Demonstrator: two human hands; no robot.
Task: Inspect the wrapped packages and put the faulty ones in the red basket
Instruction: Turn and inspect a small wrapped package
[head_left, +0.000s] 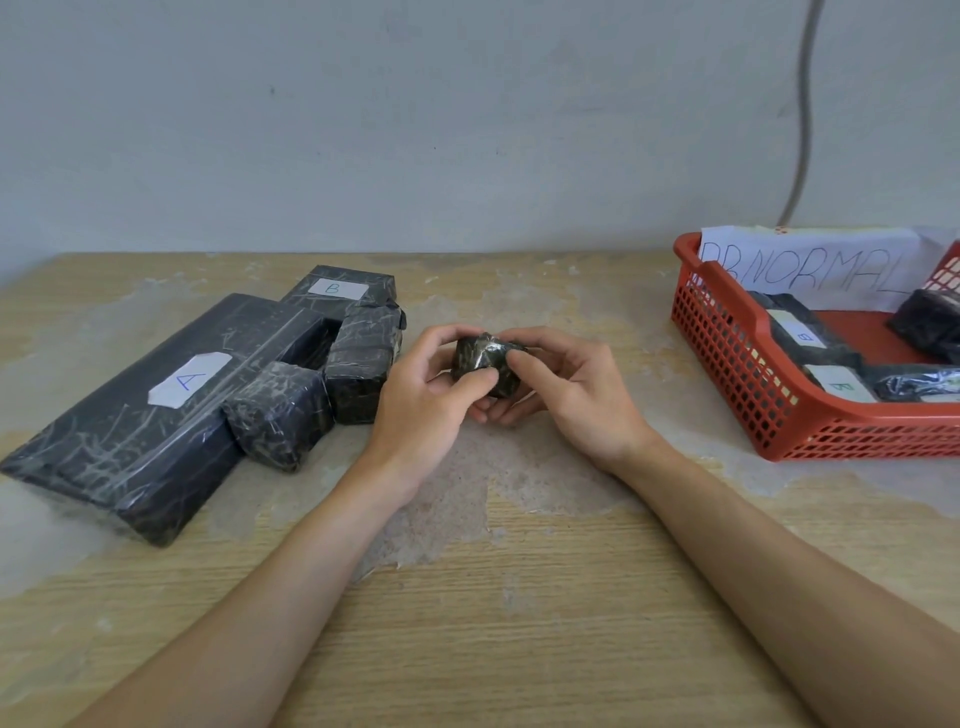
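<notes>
Small black plastic-wrapped package (485, 364) held above worn wooden table (519, 597), centre, between both hands. Left hand (423, 395) grips left side, thumb on front; right hand (566, 384) grips right side, fingers curled beneath. Package chunky, no clear long axis; one corner points up. Red plastic mesh basket (737, 364) well apart, right.

Across the upper half of the frame we see a plain grey wall (415, 114), smudged in places and evenly lit. At the upper right a grey cable (804, 114) hangs down it in a loose curve. Below, we look onto a light wood-grain surface (493, 597) that fills the lower half, its finish worn into pale, patchy areas at centre and left.
</notes>
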